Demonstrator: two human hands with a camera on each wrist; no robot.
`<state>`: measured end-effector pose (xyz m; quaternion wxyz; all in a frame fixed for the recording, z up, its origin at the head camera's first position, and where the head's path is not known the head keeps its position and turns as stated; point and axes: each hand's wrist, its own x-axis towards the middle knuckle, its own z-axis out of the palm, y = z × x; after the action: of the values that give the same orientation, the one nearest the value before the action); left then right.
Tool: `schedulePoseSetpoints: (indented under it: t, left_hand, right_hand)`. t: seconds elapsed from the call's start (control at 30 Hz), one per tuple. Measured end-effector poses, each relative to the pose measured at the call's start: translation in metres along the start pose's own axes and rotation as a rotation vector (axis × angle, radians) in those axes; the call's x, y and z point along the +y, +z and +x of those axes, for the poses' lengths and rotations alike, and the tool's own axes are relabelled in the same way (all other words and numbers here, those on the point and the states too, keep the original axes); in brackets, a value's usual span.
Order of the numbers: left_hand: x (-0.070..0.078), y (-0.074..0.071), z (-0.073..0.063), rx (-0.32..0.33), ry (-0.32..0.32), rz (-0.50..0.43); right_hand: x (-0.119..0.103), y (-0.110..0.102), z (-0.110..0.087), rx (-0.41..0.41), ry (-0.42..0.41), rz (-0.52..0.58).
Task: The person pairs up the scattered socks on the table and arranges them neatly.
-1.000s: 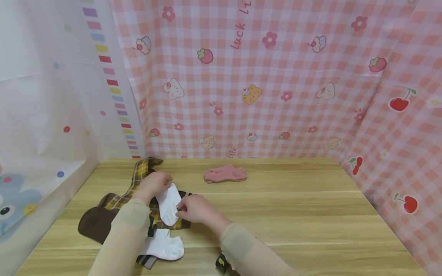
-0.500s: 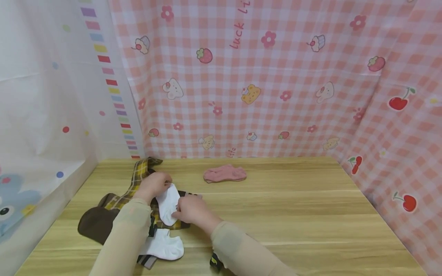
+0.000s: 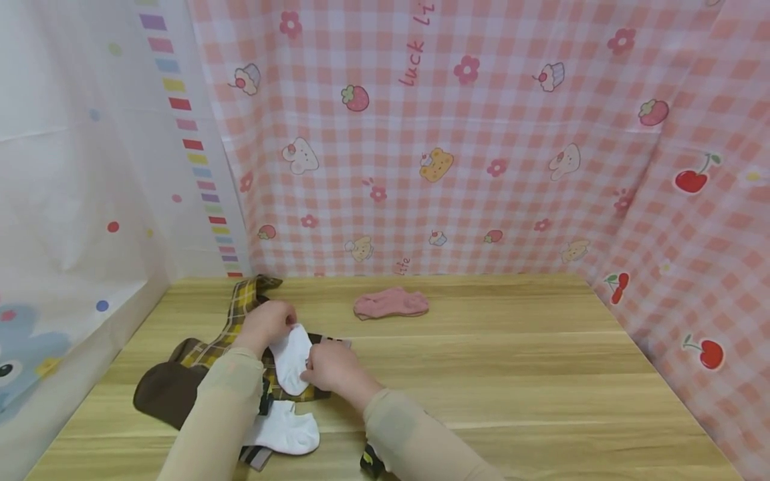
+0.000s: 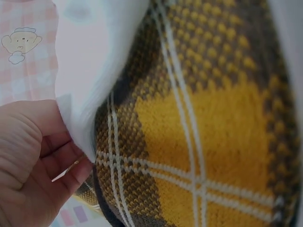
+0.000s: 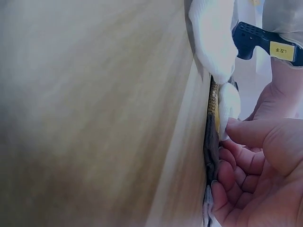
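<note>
A white ankle sock (image 3: 291, 364) lies across yellow-and-brown plaid knitwear (image 3: 245, 298). My left hand (image 3: 269, 324) pinches its far end; in the left wrist view, the thumb (image 4: 35, 116) lies against the sock's white fabric (image 4: 97, 71). At the sock's right edge my right hand (image 3: 337, 366) pinches the fabric between thumb and curled fingers. In the right wrist view, the right thumb (image 5: 251, 132) presses on that sock, and the other fingers stay close over the dark knit beneath. A second white ankle sock (image 3: 289, 431) lies nearer, partly hidden behind my left sleeve.
A pink sock bundle (image 3: 391, 304) lies at the back of the wooden table (image 3: 511, 374). Dark brown rounded knit (image 3: 168, 394) sits left of my left sleeve. Striped cuffs (image 3: 257, 457) show below the nearer white sock. A pink checked cloth (image 3: 391, 133) hangs behind the table.
My right hand has moved slightly left and its thumb has come down on the sock's edge. The sock's far end has shifted slightly toward me. The nearer sock and pink bundle stay put.
</note>
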<state>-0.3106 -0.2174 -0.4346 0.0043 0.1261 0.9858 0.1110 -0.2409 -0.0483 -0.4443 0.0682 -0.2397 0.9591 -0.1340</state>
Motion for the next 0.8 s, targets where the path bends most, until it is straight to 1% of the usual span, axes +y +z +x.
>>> schedulePoseSetpoints:
  t: [0.1, 0.2, 0.27, 0.43, 0.57, 0.67, 0.8]
  left_hand:
    - [0.000, 0.000, 0.000, -0.003, -0.012, -0.006]
    - [-0.001, 0.000, -0.001, 0.011, -0.005, -0.011]
    - [-0.001, -0.001, -0.003, 0.023, -0.003, -0.032]
    - [-0.005, -0.004, -0.007, 0.075, -0.003, -0.142]
    - [-0.007, -0.007, -0.011, 0.137, 0.017, -0.217]
    - [-0.008, -0.011, -0.013, 0.168, 0.019, -0.280]
    - [-0.011, -0.016, -0.014, 0.198, 0.022, -0.356]
  right_hand:
    - [0.000, 0.001, 0.000, 0.004, -0.001, 0.003]
    - [0.000, 0.001, -0.001, 0.015, -0.005, 0.002]
    - [0.001, 0.001, -0.002, 0.019, -0.017, 0.014]
    - [0.008, 0.001, -0.005, 0.041, -0.058, 0.131]
    - [0.017, -0.001, -0.008, 0.096, -0.080, 0.191]
    - [0.024, -0.003, -0.009, 0.130, -0.082, 0.231]
    - [0.034, -0.009, -0.011, 0.146, -0.049, 0.314]
